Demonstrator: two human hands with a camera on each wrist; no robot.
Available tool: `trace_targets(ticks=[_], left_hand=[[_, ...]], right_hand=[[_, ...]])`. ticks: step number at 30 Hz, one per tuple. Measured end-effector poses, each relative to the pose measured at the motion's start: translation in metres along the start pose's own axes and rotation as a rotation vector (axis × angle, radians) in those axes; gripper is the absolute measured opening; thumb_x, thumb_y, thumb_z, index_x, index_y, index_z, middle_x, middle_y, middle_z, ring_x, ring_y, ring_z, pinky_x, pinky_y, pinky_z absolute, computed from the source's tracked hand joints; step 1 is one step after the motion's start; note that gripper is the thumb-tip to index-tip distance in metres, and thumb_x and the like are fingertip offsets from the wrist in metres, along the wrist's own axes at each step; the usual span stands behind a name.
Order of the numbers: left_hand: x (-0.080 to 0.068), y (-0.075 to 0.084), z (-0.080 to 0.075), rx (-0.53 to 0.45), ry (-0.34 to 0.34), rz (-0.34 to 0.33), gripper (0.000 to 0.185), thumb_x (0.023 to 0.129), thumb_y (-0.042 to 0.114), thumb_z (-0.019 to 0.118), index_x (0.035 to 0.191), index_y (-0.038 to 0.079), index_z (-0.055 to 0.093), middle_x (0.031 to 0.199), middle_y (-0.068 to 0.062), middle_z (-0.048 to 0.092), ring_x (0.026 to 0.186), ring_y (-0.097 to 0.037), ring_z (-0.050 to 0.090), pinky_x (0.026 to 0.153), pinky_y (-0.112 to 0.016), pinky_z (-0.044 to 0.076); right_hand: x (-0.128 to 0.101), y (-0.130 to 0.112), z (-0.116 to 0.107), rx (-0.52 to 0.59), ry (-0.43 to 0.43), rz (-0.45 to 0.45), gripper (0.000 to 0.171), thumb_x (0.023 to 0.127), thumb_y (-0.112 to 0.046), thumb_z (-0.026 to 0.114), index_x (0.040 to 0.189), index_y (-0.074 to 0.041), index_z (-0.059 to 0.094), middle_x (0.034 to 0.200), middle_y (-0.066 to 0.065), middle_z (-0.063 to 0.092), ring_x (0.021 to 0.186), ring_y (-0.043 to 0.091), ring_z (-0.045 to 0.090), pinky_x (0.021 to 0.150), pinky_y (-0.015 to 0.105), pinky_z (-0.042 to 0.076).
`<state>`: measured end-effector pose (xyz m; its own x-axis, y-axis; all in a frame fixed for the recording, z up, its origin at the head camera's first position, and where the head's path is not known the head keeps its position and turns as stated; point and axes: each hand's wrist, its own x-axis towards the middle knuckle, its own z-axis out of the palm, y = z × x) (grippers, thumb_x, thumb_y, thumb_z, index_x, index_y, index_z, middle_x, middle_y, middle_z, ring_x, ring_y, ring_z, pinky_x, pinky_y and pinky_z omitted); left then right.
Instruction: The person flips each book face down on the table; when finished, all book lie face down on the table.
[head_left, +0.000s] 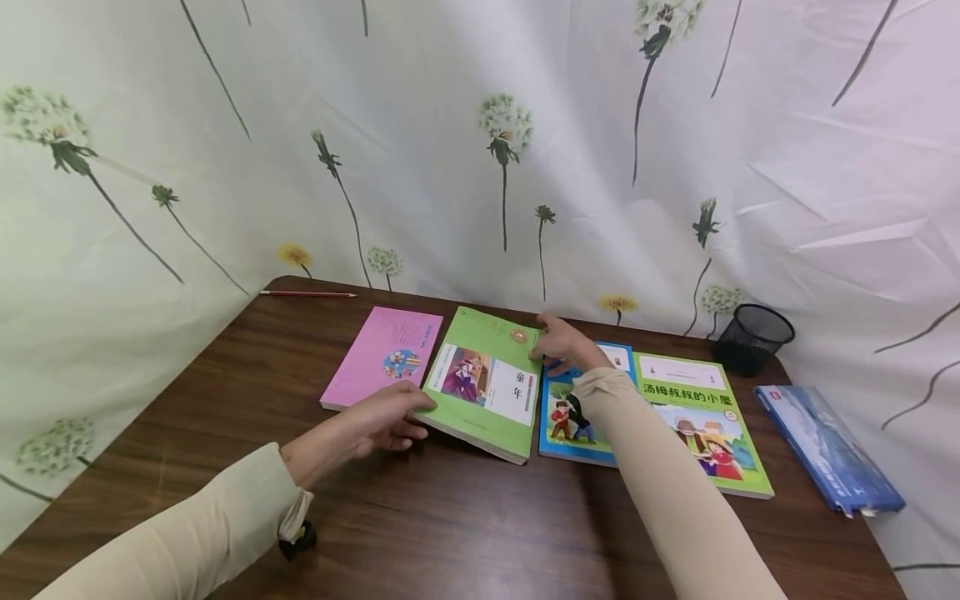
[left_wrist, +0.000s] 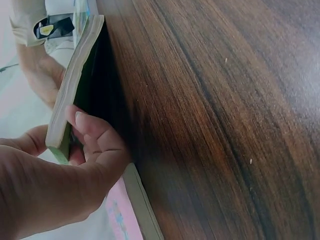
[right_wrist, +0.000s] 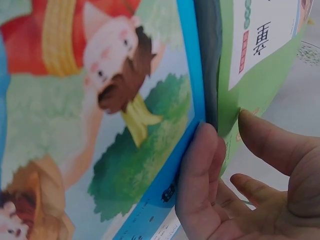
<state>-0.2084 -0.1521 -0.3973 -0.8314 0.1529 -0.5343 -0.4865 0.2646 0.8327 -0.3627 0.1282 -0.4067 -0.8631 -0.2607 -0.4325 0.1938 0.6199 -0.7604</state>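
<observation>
Both of my hands hold a light green book [head_left: 483,429] with a white panel and a picture on its cover. At its lower left corner, my left hand [head_left: 371,421] pinches the edge; the left wrist view shows fingers beneath the book [left_wrist: 75,85], whose near end is raised off the table. My right hand [head_left: 566,342] grips the upper right edge, its thumb [right_wrist: 270,142] on the green cover and its fingers at the side. Beside that hand lies a blue picture book [head_left: 557,396], partly hidden by the right arm. A pink book [head_left: 360,367] lies left of the green one.
Right of the blue book lies another green book [head_left: 750,454] with a cartoon cover. Farther right is a thick blue book [head_left: 832,446]. A black mesh pen cup [head_left: 753,333] stands at the back right of the brown table [head_left: 420,533]. A pencil [head_left: 307,293] lies back left.
</observation>
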Motion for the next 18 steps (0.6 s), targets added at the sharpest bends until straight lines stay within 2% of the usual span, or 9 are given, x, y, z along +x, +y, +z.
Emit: trace_targets(ticks=[4,10,18], left_hand=[[0.0007,0.0009,-0.0001,-0.009,-0.002,-0.001,0.026,0.098,0.026,0.058,0.114,0.009,0.047,0.098,-0.006,0.058,0.075,-0.011,0.068,0.062,-0.023,0.054],[-0.0009,0.0033,0.0011,0.009,0.017,0.017,0.025,0.098,0.023,0.057,0.113,0.007,0.045,0.098,-0.006,0.058,0.072,-0.009,0.067,0.06,-0.022,0.052],[0.001,0.0051,0.0032,0.034,0.038,0.062,0.024,0.097,0.023,0.058,0.109,0.008,0.045,0.093,-0.004,0.059,0.068,-0.009,0.066,0.057,-0.022,0.051]], right_hand=[[0.0002,0.0001,0.0002,-0.005,0.001,-0.003,0.083,0.095,-0.007,0.062,0.161,-0.016,0.012,0.15,0.021,0.037,0.107,0.034,0.055,0.083,0.044,0.059],[0.0018,0.0005,-0.0004,0.017,-0.012,-0.02,0.085,0.094,-0.007,0.063,0.161,-0.015,0.011,0.157,0.019,0.03,0.099,0.029,0.055,0.077,0.04,0.059],[-0.0016,0.0019,-0.0001,0.01,0.025,-0.031,0.085,0.094,-0.007,0.063,0.161,-0.016,0.013,0.156,0.019,0.034,0.094,0.027,0.057,0.07,0.036,0.058]])
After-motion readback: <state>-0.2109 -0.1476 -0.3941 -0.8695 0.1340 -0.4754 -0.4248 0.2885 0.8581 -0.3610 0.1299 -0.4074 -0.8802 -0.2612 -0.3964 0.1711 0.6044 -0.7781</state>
